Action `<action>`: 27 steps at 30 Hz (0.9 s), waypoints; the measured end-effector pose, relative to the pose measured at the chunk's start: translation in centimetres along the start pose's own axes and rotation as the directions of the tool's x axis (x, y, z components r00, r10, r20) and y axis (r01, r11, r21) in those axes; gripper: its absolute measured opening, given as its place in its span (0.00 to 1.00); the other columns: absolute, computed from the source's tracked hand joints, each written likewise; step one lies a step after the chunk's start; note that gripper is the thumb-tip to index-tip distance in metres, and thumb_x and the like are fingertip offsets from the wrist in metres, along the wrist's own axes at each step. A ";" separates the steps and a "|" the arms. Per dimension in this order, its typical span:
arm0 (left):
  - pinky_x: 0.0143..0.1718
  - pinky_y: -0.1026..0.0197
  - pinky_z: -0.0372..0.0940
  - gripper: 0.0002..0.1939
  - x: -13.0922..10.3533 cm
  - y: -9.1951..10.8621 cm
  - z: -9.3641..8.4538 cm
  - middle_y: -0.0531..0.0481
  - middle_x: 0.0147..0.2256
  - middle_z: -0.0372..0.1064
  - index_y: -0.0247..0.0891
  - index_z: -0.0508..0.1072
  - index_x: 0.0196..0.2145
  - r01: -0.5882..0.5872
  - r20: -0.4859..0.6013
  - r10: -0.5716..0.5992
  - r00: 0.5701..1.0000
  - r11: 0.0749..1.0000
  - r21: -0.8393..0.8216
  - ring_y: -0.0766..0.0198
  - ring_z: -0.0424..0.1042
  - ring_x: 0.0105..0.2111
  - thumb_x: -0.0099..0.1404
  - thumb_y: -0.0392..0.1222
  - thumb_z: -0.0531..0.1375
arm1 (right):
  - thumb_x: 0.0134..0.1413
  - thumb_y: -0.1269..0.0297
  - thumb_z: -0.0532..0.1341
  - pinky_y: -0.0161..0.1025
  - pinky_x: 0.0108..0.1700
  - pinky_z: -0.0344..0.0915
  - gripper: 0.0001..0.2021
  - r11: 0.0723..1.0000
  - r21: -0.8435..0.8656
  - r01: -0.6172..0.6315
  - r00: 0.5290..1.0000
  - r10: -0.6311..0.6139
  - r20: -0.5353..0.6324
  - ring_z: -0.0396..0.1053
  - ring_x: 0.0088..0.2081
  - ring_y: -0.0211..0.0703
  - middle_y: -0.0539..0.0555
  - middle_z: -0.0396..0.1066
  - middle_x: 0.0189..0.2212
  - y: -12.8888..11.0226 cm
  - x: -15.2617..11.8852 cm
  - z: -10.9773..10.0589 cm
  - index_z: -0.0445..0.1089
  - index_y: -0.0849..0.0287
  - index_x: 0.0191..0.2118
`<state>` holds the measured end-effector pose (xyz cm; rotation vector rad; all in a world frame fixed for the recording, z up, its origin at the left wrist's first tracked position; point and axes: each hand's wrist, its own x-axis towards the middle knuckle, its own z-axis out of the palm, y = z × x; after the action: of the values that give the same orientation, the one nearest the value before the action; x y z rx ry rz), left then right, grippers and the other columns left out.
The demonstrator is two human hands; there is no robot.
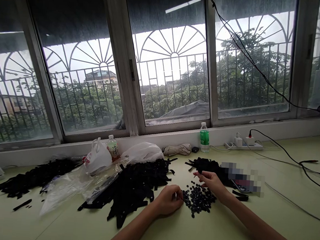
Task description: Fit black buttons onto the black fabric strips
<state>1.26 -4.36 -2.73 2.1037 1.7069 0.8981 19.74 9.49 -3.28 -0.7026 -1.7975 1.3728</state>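
By the window (pixel 174 73), fiddly work over a pile of small dark discs (pixel 199 199)

So the discs sit loose on the green table (pixel 217 237), between and just in front of both hands. Left hand (pixel 169 200) is curled in narrow at the pile's left edge, can't tell if it's got one. Right hand (pixel 210 182) is over the far side, fingertips nearly closed near the smaller heap of black strips (pixel 210 165), maybe on something tiny, can't be sure. Looks like the picking-up stage to me; next move calls for a light pinch on one disc without scattering the rest
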 end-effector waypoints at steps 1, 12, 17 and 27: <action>0.25 0.68 0.56 0.04 0.0 0.0 0.0 0.53 0.26 0.65 0.36 0.71 0.28 0.007 -0.004 -0.007 1.000 1.000 -0.028 0.69 0.61 0.25 0.52 0.33 0.58 | 0.41 0.39 0.60 0.34 0.29 0.63 0.26 1.000 -0.002 -0.009 1.000 0.009 0.003 0.63 0.30 0.41 0.51 0.62 0.24 0.0 -0.1 0.1 0.74 0.60 0.31; 0.25 0.66 0.60 0.10 1.1 -2.0 0.5 0.53 0.24 0.66 0.34 0.69 0.26 0.094 -0.162 -0.224 0.961 0.815 -0.572 0.69 0.65 0.22 0.50 0.43 0.65 | 0.40 0.38 0.61 0.34 0.24 0.56 0.25 1.000 0.025 0.005 0.998 -0.006 0.063 0.55 0.19 0.34 0.46 0.56 0.16 -1.3 -1.2 1.6 0.62 0.59 0.19; 0.26 0.66 0.59 0.10 1.1 -1.9 0.2 0.53 0.23 0.67 0.33 0.73 0.27 0.105 -0.200 -0.297 0.934 0.759 -0.642 0.69 0.64 0.23 0.47 0.41 0.66 | 0.41 0.42 0.62 0.33 0.23 0.51 0.23 0.999 0.041 -0.025 0.995 0.021 0.096 0.51 0.19 0.32 0.44 0.54 0.15 -1.2 -1.6 2.2 0.59 0.58 0.19; 0.32 0.63 0.64 0.14 0.8 -1.1 1.4 0.49 0.28 0.71 0.33 0.75 0.33 0.072 -0.194 -0.247 0.949 0.773 -0.631 0.65 0.69 0.28 0.50 0.44 0.67 | 0.43 0.47 0.63 0.34 0.25 0.56 0.20 0.998 0.048 -0.028 0.995 0.023 0.101 0.58 0.21 0.34 0.48 0.64 0.17 -1.1 -1.7 2.6 0.63 0.60 0.20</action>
<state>1.39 -3.08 -4.15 1.4222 1.3982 1.4962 18.63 6.40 -2.95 -0.6422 -1.8314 1.4884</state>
